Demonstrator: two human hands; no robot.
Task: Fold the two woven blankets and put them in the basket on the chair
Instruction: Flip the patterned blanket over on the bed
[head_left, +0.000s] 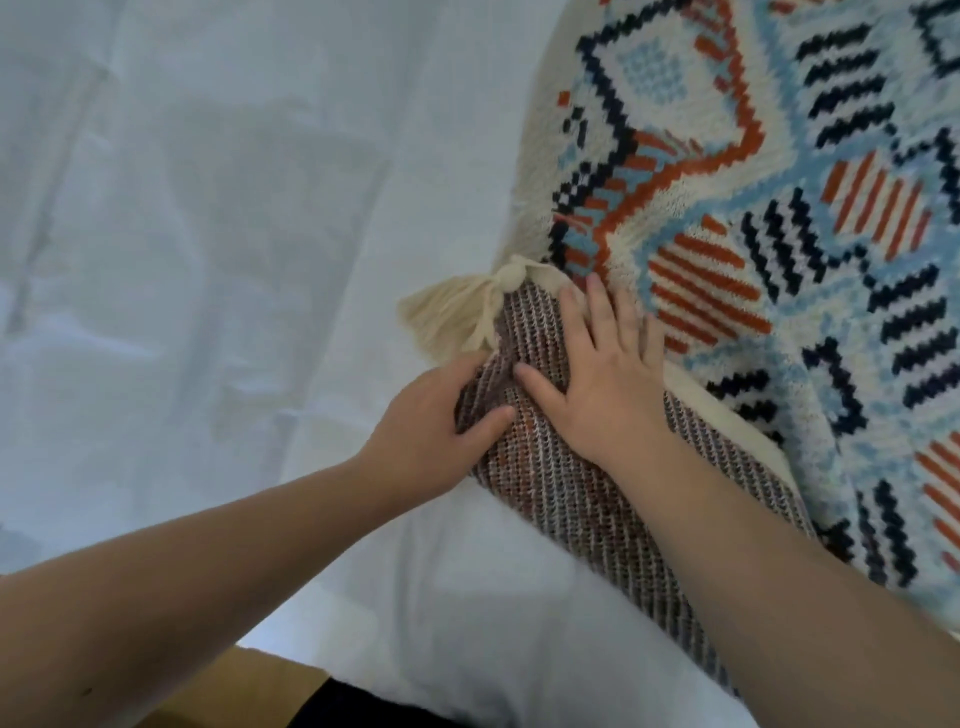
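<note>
A person leans over a bed covered in a white sheet (197, 249), with both bare arms reaching forward. A woven blanket (810, 218) with a bold geometric pattern in blue, orange, navy and cream lies spread across the right side of the sheet and runs out of view at the top and right. Its near corner is turned back, showing a darker, brownish striped underside (576, 483). A cream tassel (457, 306) hangs from the tip of that folded corner and rests on the sheet.

The left hand (431, 431) grips the outer edge of the turned-back corner, thumb on top and fingers curled under the fabric. The right hand (602, 374) lies flat beside it, fingers spread, pressing the fold down where the striped underside meets the patterned face. The two hands sit just beside each other, thumb tips near but apart.

To the left, the sheet lies wrinkled and bare, well apart from the blanket's edge. At the bottom, the sheet's near edge gives way to a strip of tan floor (260, 686).
</note>
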